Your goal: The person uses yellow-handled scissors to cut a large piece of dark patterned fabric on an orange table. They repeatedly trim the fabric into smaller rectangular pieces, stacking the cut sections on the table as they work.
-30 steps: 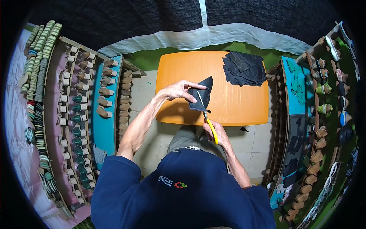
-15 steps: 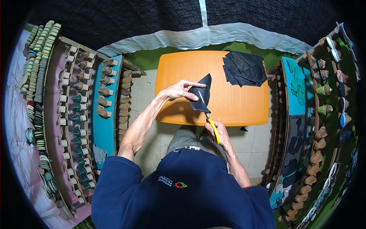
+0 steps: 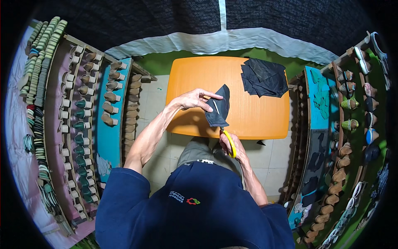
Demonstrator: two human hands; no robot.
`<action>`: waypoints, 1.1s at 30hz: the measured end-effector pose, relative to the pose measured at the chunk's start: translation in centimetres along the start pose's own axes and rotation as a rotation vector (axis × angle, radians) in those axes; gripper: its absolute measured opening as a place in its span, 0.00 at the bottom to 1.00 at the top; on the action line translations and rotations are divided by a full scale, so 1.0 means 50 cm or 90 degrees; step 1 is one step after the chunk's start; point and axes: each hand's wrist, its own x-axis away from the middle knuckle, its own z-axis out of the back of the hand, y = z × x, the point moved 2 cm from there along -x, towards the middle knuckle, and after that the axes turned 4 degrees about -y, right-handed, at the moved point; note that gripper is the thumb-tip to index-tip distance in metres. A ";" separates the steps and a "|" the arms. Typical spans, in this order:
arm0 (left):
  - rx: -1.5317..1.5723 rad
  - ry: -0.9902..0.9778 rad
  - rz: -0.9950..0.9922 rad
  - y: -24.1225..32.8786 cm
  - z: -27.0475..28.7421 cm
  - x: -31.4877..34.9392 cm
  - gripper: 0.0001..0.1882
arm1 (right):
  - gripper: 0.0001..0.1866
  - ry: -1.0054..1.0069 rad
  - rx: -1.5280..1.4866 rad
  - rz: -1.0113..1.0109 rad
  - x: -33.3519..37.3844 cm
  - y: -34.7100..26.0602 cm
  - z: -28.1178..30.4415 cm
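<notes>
My left hand is closed on a piece of black fabric, with thumb on top, above the near part of an orange table. The piece narrows to a point at its far end. In my right hand, at the table's near edge, is a pair of scissors with yellow handles. Part of one bright blade lies over the fabric, close to my left thumb; the rest of the blades is hidden by the cloth. A stack of similar black pieces lies at the table's far right.
Racks on both sides hold rows of shoe forms and shoes. Striped soles are stacked at far left. Green scraps lie on a blue board at right. A dark curtain hangs behind the table.
The scissors have shifted slightly left, and less of the blade shows over the fabric. The black piece has come a little nearer to me, and my left fingers have shifted on it.
</notes>
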 end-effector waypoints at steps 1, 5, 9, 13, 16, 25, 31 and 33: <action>-0.008 0.006 -0.006 -0.004 0.000 0.001 0.33 | 0.30 -0.006 0.005 0.000 0.002 -0.003 0.002; -0.023 0.020 0.015 -0.016 0.006 0.001 0.33 | 0.30 -0.003 0.003 -0.009 0.002 -0.004 0.001; 0.025 0.030 0.004 -0.010 -0.007 0.004 0.34 | 0.29 0.006 -0.027 -0.006 0.000 0.001 0.000; 0.032 0.053 0.000 -0.018 -0.006 0.007 0.35 | 0.29 0.020 -0.044 -0.027 -0.001 -0.001 -0.002; 0.042 0.069 -0.022 -0.015 -0.013 0.008 0.35 | 0.29 0.027 -0.059 -0.016 0.001 -0.009 -0.005; 0.069 0.086 -0.023 -0.019 -0.004 0.001 0.33 | 0.25 0.012 -0.140 -0.040 0.000 0.008 -0.004; 0.027 0.060 -0.020 -0.022 -0.015 -0.002 0.33 | 0.27 -0.002 -0.140 -0.046 -0.010 0.003 -0.006; 0.038 0.052 0.002 -0.020 -0.020 -0.002 0.33 | 0.27 -0.004 -0.142 -0.042 -0.014 0.011 -0.005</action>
